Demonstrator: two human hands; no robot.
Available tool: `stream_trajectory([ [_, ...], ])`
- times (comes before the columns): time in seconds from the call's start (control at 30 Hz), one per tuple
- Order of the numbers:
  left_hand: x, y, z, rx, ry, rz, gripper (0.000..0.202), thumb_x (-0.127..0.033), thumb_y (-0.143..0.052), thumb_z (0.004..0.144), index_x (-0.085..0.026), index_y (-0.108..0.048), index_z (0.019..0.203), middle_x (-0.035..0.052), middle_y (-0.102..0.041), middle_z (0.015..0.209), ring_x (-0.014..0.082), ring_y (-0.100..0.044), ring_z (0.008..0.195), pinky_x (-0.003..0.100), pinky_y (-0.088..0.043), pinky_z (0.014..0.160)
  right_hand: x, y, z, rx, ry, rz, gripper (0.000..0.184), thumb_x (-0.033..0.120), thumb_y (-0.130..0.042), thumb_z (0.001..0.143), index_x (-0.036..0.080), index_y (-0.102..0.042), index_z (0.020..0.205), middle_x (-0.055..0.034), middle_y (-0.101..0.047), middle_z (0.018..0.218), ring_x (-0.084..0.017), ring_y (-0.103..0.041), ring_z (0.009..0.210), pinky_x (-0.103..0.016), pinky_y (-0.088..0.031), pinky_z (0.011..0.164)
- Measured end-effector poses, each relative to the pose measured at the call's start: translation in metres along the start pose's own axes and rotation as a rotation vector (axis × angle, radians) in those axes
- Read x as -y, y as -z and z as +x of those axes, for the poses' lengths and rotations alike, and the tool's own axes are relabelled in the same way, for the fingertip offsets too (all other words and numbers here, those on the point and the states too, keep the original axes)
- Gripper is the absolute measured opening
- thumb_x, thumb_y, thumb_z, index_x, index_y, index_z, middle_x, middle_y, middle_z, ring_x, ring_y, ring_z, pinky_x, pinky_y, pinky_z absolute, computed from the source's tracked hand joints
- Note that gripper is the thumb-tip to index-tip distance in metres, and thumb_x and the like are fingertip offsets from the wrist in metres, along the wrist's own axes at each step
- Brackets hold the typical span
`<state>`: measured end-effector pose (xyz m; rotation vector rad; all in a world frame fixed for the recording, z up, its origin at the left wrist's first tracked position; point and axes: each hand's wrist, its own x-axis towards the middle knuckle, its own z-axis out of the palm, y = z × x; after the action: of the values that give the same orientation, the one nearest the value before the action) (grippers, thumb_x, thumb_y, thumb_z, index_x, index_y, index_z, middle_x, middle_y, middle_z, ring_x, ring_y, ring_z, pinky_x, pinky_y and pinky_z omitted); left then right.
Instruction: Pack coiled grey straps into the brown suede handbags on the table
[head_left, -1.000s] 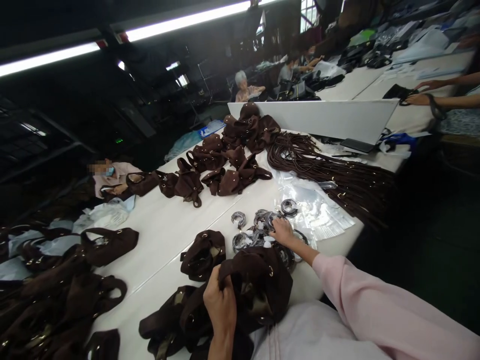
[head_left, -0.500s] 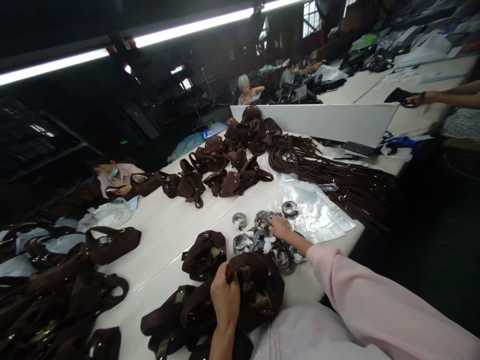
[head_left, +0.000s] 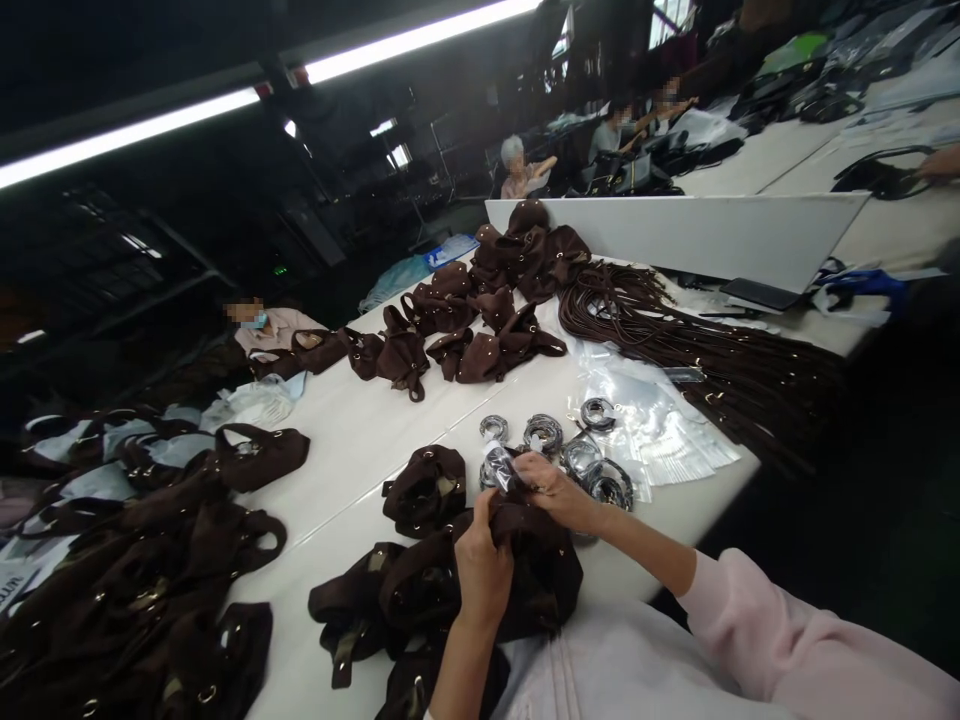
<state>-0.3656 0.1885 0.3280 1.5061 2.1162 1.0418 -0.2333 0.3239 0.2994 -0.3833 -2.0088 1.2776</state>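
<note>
My left hand (head_left: 484, 565) is curled tight around the handle of a brown bag (head_left: 551, 575). The bag hangs down under both my hands, close to my tummy. My right hand (head_left: 559, 492) is just past it, fingers pinched on a shiny wrapped loop (head_left: 501, 468). The loop is right above my left thumb; I can't tell if the thumb touches it.

Just left of my hands a small bag (head_left: 426, 490) sits on the white counter (head_left: 349, 425). Farther left is a big heap of bags (head_left: 165, 590), with gold bits on them. Just past my right hand lie more loops (head_left: 607, 483), all in clear plastic. Behind those, to the right, are flat clear bags (head_left: 660, 430). Past them is a long pile of brown straps (head_left: 697, 340).

Straight ahead, well past my hands, more brown bags (head_left: 525, 250) are bunched up by a white board (head_left: 675, 228). Far off to the left, a person in a mask (head_left: 281, 328) is behind some bags.
</note>
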Motion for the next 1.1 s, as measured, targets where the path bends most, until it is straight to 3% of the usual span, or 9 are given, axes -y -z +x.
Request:
stream_trajectory([
  [0.13,-0.006,0.000,0.000,0.072,0.033,0.124,0.039,-0.008,-0.042,0.081,-0.023,-0.056,0.114,0.0064,-0.074,0.096,0.0258,-0.069,0.087,0.033,-0.045,0.075,0.004,-0.005,-0.011,0.131,-0.448,0.632,0.029,0.016,-0.058,0.070,0.016,-0.069,0.098,-0.0022,-0.067,0.087,-0.016,-0.058,0.077,-0.026,-0.047,0.069],
  [0.3,-0.008,-0.004,-0.003,0.146,0.031,0.118,0.043,-0.009,-0.043,0.082,-0.024,-0.057,0.119,0.0080,-0.073,0.105,0.0274,-0.068,0.095,0.035,-0.043,0.081,0.005,0.000,-0.016,0.151,-0.532,1.186,0.027,0.033,-0.061,0.082,0.012,-0.068,0.096,-0.0070,-0.069,0.088,-0.016,-0.063,0.080,-0.025,-0.050,0.074],
  [0.43,-0.002,-0.006,-0.001,0.083,0.084,-0.100,0.027,-0.011,-0.049,0.077,-0.023,-0.064,0.096,0.0027,-0.071,0.087,0.0212,-0.064,0.082,0.029,-0.041,0.076,0.006,-0.002,-0.007,-0.160,-0.578,1.092,0.033,0.044,-0.072,0.083,0.012,-0.066,0.083,-0.0042,-0.064,0.076,-0.014,-0.058,0.066,-0.025,-0.049,0.063],
  [0.57,0.011,0.005,0.009,-0.034,0.172,-0.225,0.018,-0.014,-0.047,0.075,-0.021,-0.060,0.085,-0.0010,-0.066,0.073,0.0172,-0.059,0.072,0.026,-0.041,0.071,0.024,0.023,-0.009,-0.427,-0.411,1.052,0.023,0.038,-0.075,0.084,0.019,-0.065,0.092,0.0043,-0.054,0.069,-0.009,-0.051,0.067,-0.019,-0.044,0.064],
  [0.67,0.019,0.013,0.017,-0.116,0.216,-0.284,0.012,-0.020,-0.045,0.079,-0.020,-0.056,0.076,-0.0012,-0.063,0.069,0.0166,-0.059,0.071,0.027,-0.042,0.073,0.051,0.053,-0.026,-0.242,-0.230,1.004,0.028,0.039,-0.072,0.087,0.016,-0.067,0.101,0.0047,-0.051,0.061,-0.010,-0.048,0.060,-0.022,-0.043,0.062],
  [0.77,0.019,0.013,0.023,-0.123,0.203,-0.338,0.013,-0.024,-0.046,0.079,-0.020,-0.055,0.071,-0.0014,-0.060,0.067,0.0159,-0.057,0.070,0.026,-0.043,0.073,0.073,0.060,-0.040,0.322,-0.216,0.932,0.038,0.042,-0.076,0.082,0.011,-0.068,0.104,0.0000,-0.062,0.065,-0.011,-0.052,0.055,-0.024,-0.041,0.056],
  [0.83,0.015,0.009,0.026,-0.093,0.188,-0.358,0.009,-0.022,-0.048,0.075,-0.019,-0.056,0.071,-0.0022,-0.059,0.064,0.0152,-0.055,0.066,0.025,-0.042,0.068,0.075,0.045,-0.043,0.559,-0.301,0.785,0.035,0.040,-0.076,0.082,0.011,-0.069,0.101,-0.0046,-0.068,0.080,-0.014,-0.060,0.066,-0.026,-0.045,0.062],
  [0.9,0.012,0.006,0.026,-0.091,0.185,-0.358,0.013,-0.017,-0.047,0.069,-0.019,-0.059,0.075,-0.0026,-0.058,0.063,0.0148,-0.054,0.064,0.025,-0.042,0.065,0.063,0.020,-0.042,0.564,-0.364,0.635,0.029,0.039,-0.072,0.085,0.013,-0.068,0.098,-0.0044,-0.068,0.086,-0.016,-0.061,0.077,-0.027,-0.046,0.070],
  [1.1,0.003,0.007,0.008,-0.194,0.217,-0.296,0.027,-0.010,-0.043,0.069,-0.020,-0.059,0.089,-0.0017,-0.062,0.076,0.0158,-0.056,0.073,0.025,-0.042,0.070,-0.015,-0.047,-0.064,0.134,-0.322,0.196,0.026,0.044,-0.053,0.094,0.018,-0.057,0.091,-0.0005,-0.062,0.078,-0.016,-0.057,0.073,-0.029,-0.046,0.071],
])
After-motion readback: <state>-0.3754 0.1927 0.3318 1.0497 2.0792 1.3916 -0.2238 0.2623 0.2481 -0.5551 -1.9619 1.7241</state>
